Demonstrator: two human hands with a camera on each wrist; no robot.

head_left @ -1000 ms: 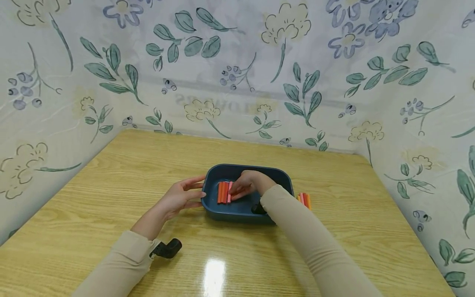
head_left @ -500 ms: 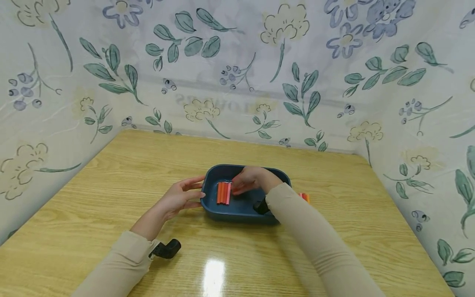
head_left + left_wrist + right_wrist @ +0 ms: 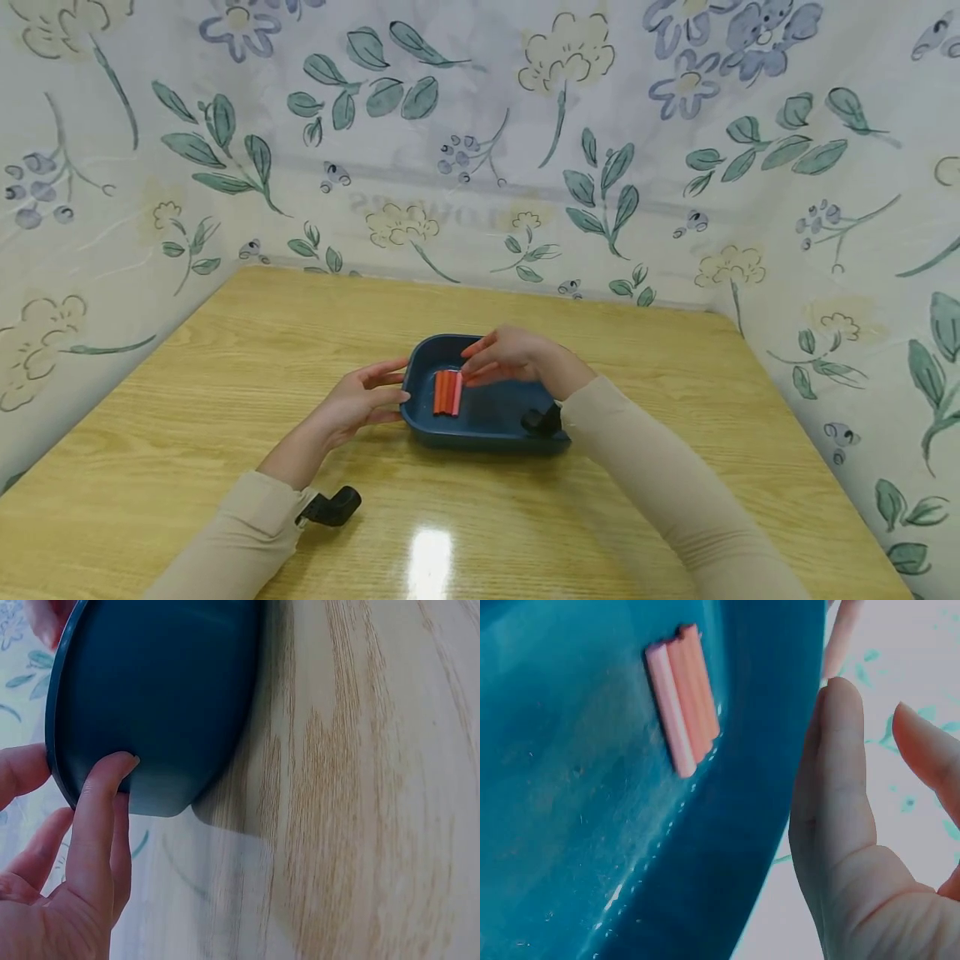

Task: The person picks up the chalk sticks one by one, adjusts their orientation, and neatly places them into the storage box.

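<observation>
A dark blue rectangular bin (image 3: 487,443) stands on the table. Inside, at its left end, short round sticks lie side by side: orange-red sticks (image 3: 444,393) and a pink stick (image 3: 457,393). My left hand (image 3: 358,404) touches the bin's left end from outside, its thumb and fingers spread on the wall and rim; the left wrist view shows the thumb (image 3: 101,802) on the outer wall. Near the far rim, my right hand (image 3: 510,354) is raised over the bin, fingers extended and holding nothing. Its wrist and sleeve cover the bin's right end.
Around the bin stretches the wood-grain table (image 3: 315,317), with a bright reflection at the front. Flower-printed cloth (image 3: 450,142) encloses the back and sides. A black wrist camera (image 3: 333,506) sticks out from my left cuff.
My right hand has let go of the pink stick beside the orange-red ones and risen towards the far rim. The sticks right of the bin are now hidden by my arm. My left hand stays put.
</observation>
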